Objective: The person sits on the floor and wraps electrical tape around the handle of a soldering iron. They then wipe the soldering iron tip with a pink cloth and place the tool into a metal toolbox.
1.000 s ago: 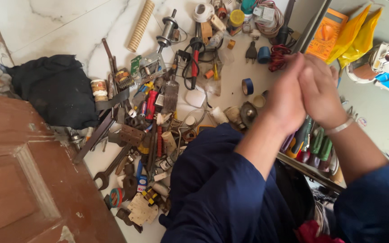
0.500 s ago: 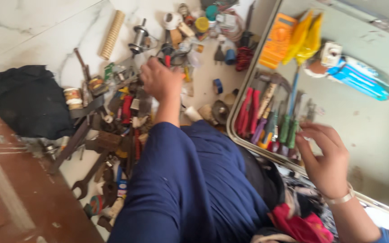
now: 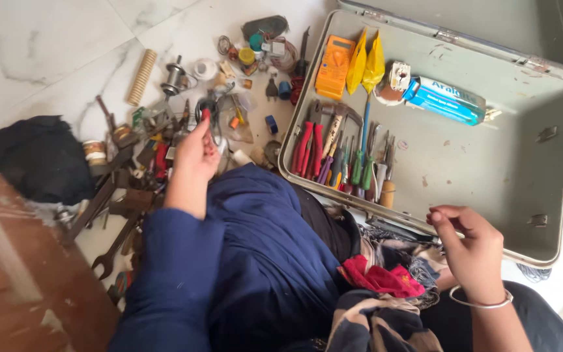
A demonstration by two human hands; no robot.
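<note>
My left hand [image 3: 195, 155] reaches over my blue-clad knee into a heap of loose tools [image 3: 139, 171] on the marble floor. Its fingertips touch a small red-tipped piece [image 3: 206, 115] beside a black loop; whether they grip it is hidden by the back of the hand. My right hand [image 3: 469, 246], with a thin bangle on the wrist, hovers at the near rim of an open grey metal toolbox [image 3: 522, 163]. Its fingers are curled in, thumb against forefinger, with nothing visible in them. Screwdrivers and red-handled pliers [image 3: 333, 156] lie in a row at the box's left end.
An orange meter [image 3: 334, 67], two yellow pieces [image 3: 365, 62] and a blue tube [image 3: 447, 99] lie in the box. A black cloth [image 3: 34, 158], a wrench [image 3: 115, 251], a ribbed cream tube [image 3: 141, 77] and small parts sit on the floor. A brown wooden panel [image 3: 14, 274] is at lower left.
My hands, together a second ago, have parted: the left went to the tool heap, the right dropped to the toolbox's near rim. The view swung right, showing the whole box.
</note>
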